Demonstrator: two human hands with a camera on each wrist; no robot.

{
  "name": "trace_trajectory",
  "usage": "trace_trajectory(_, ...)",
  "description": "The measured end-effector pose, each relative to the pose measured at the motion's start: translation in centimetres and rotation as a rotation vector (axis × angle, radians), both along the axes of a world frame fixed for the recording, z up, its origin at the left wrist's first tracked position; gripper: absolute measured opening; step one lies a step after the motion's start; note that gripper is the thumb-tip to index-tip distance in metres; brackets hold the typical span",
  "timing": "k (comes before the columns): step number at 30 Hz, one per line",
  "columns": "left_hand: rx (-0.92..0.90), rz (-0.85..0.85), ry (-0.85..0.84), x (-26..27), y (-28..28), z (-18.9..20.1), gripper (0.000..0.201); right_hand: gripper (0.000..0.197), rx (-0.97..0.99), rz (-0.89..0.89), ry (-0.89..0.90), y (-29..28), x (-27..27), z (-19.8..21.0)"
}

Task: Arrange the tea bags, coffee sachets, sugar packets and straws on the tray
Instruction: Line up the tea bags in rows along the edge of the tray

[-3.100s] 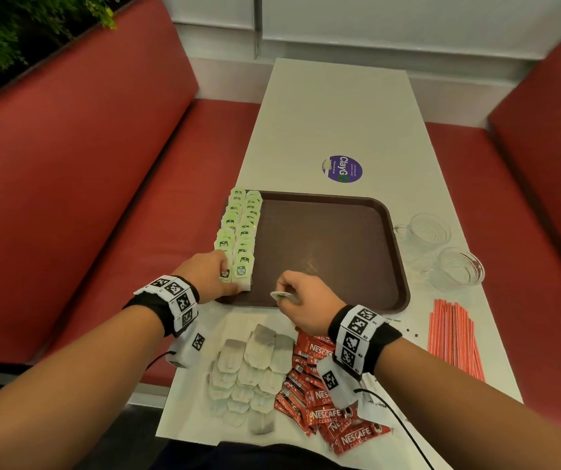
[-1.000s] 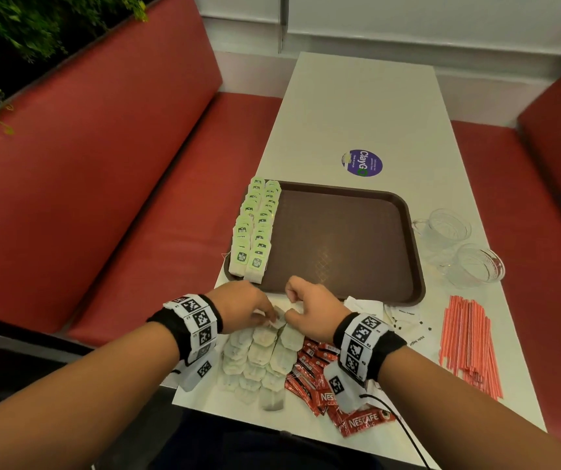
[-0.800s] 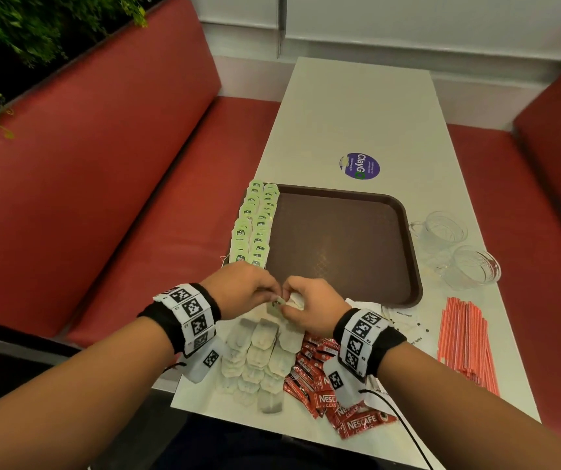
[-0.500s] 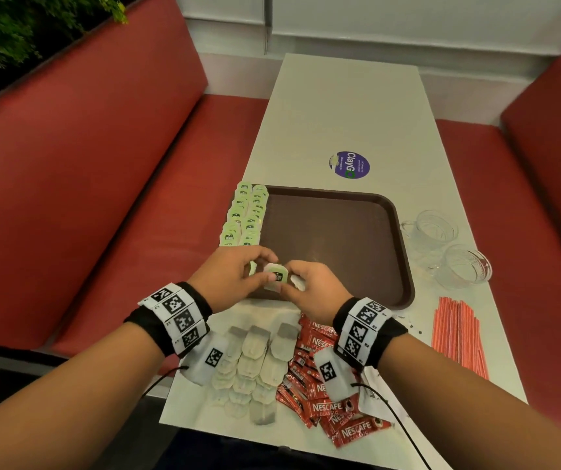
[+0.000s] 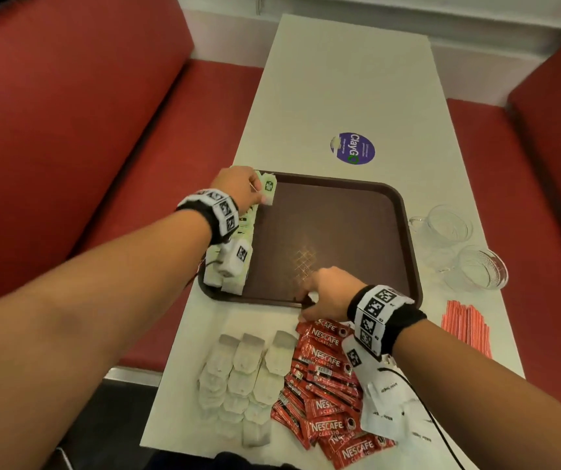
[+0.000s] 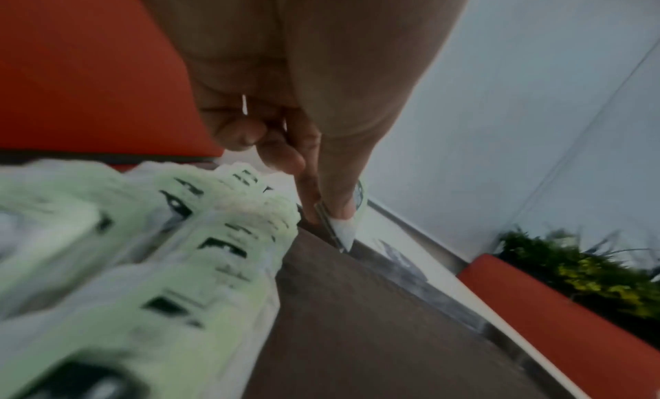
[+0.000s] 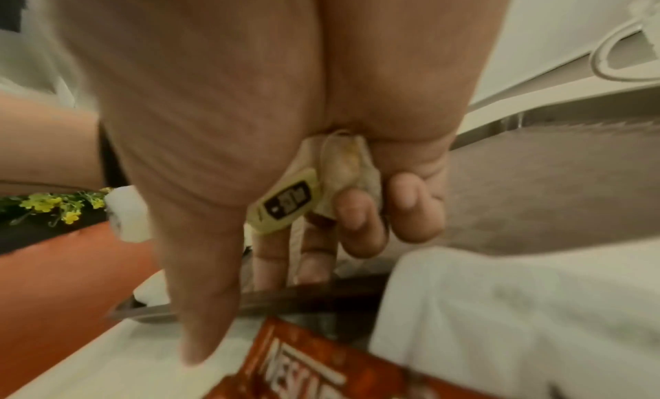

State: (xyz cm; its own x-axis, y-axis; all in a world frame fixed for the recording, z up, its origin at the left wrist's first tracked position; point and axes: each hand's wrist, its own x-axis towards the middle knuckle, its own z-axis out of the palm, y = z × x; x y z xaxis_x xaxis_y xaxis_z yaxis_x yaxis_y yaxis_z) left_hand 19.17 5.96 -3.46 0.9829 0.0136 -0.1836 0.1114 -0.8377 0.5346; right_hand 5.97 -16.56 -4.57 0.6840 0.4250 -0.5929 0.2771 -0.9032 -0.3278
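Left hand [image 5: 238,188] moved to the tray's [image 5: 404,212] far corner, grip pinching a tea bag [image 5: 268,193]. Right hand [image 5: 330,293] (near rim now) clutches another tea bag [image 7: 343,173]. Tray holds tea bag rows [image 5: 235,266].

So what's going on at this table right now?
A person is laying tea bags out on the brown tray. The left hand pinches a green-tagged tea bag at the far end of the row of tea bags along the tray's left edge. The right hand rests at the tray's near rim, fingers curled round another tea bag. More tea bags, coffee sachets and straws lie on the table off the tray.
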Motion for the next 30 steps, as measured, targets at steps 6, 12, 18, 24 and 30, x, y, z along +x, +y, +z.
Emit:
trace_trajectory(6,0.174,-0.054,0.060,4.7,-2.3,-3.0,0.007,0.023,0.047,-0.057,-0.017,-1.1,-0.3,-0.8)
trace_trajectory(12,0.364,-0.043,0.046,5.8,-3.3,-3.6,0.016,0.023,0.049,-0.068,0.023,-1.3,-0.7,-1.2)
trace_trajectory(18,0.417,-0.180,0.009,5.8,-4.1,-3.7,0.022,0.022,0.068,-0.073,0.043,-1.3,-0.5,-1.3)
trace_trajectory(24,0.488,-0.233,0.036,4.6,-3.8,-3.2,0.023,0.027,0.075,-0.055,0.034,-1.3,-0.4,-1.2)
trace_trajectory(30,0.277,-0.242,-0.146,2.7,-3.8,-0.2,0.022,0.026,0.309,-0.286,-0.022,-0.8,0.1,0.2)
